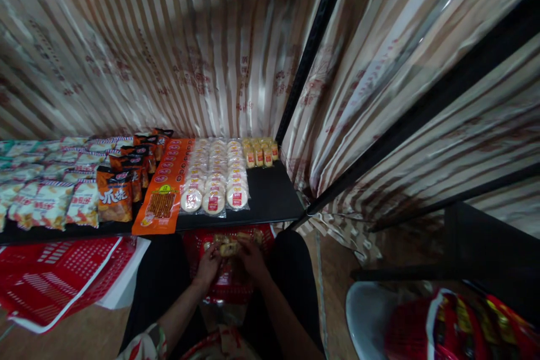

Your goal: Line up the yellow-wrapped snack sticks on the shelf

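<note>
Head view: packet in both hands

My left hand [210, 266] and right hand [252, 259] half-curl around a packet [229, 249], seemingly to steady it, over the basket [236, 293]. Beyond, crackers [214, 200] line the shelf [276, 194], labels outward, likely for visibility.

Snacks [214, 177] in rows on shelf [276, 194]

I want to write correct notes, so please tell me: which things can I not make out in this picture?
All in the head view:
- The small pack between the left hand and right hand: too dark and blurred to identify.
- Bottom of the basket beneath: hidden by hands and packs.
- Row of white bags: cut off by left edge.
- Small yellow packs: print too small.
</note>
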`<action>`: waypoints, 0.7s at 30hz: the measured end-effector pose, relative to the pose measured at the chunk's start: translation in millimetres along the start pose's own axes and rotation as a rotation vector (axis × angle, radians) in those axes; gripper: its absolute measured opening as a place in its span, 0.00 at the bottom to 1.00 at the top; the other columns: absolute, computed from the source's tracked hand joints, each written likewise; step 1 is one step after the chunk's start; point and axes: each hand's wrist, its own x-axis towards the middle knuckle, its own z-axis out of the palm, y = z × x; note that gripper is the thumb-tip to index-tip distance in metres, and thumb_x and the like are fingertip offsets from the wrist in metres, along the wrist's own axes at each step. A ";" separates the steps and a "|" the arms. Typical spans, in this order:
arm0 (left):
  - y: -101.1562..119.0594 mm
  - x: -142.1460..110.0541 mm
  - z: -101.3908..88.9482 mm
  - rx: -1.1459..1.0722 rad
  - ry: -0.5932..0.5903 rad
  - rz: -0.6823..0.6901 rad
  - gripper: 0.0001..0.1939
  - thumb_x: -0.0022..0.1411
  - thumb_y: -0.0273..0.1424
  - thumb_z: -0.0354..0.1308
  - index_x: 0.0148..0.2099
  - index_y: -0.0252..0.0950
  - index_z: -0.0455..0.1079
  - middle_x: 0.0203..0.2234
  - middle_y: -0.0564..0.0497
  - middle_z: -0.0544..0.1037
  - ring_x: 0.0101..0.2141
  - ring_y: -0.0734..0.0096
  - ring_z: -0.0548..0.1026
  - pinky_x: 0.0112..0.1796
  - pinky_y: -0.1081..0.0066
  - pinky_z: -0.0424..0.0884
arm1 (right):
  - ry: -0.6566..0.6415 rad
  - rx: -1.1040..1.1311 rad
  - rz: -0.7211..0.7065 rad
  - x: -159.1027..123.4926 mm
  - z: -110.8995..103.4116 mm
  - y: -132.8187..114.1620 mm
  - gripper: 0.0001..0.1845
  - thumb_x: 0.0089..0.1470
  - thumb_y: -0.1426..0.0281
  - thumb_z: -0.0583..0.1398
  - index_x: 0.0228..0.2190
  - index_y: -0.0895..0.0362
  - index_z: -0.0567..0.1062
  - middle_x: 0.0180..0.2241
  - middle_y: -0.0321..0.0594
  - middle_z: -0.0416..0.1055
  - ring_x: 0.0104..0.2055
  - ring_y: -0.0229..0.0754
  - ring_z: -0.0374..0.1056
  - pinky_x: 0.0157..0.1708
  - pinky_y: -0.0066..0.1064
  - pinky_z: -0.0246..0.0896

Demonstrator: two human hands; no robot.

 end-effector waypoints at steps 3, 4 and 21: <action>6.2 -6.1 3.6 0.021 -0.013 0.042 0.22 0.45 0.34 0.59 0.44 0.33 0.69 0.20 0.55 0.73 0.20 0.76 0.69 0.23 0.77 0.64 | 0.009 0.035 -0.012 0.5 -6.3 -5.9 0.18 0.40 0.69 0.58 0.37 0.53 0.75 0.42 0.39 0.73 0.47 0.45 0.66 0.51 0.40 0.56; 8.1 -8.1 4.7 0.025 -0.014 0.065 0.21 0.45 0.34 0.59 0.43 0.32 0.69 0.20 0.55 0.73 0.20 0.76 0.69 0.23 0.76 0.64 | 0.006 0.052 -0.008 0.0 -8.5 -9.0 0.18 0.40 0.68 0.59 0.37 0.53 0.75 0.42 0.39 0.73 0.46 0.45 0.66 0.50 0.40 0.57; 19.1 -32.2 23.5 0.224 0.020 0.390 0.15 0.43 0.28 0.55 0.37 0.35 0.69 0.27 0.54 0.72 0.23 0.77 0.67 0.28 0.75 0.66 | -0.027 0.292 0.116 -15.7 -47.0 -62.6 0.25 0.35 0.60 0.63 0.38 0.58 0.74 0.35 0.41 0.75 0.36 0.42 0.69 0.35 0.31 0.62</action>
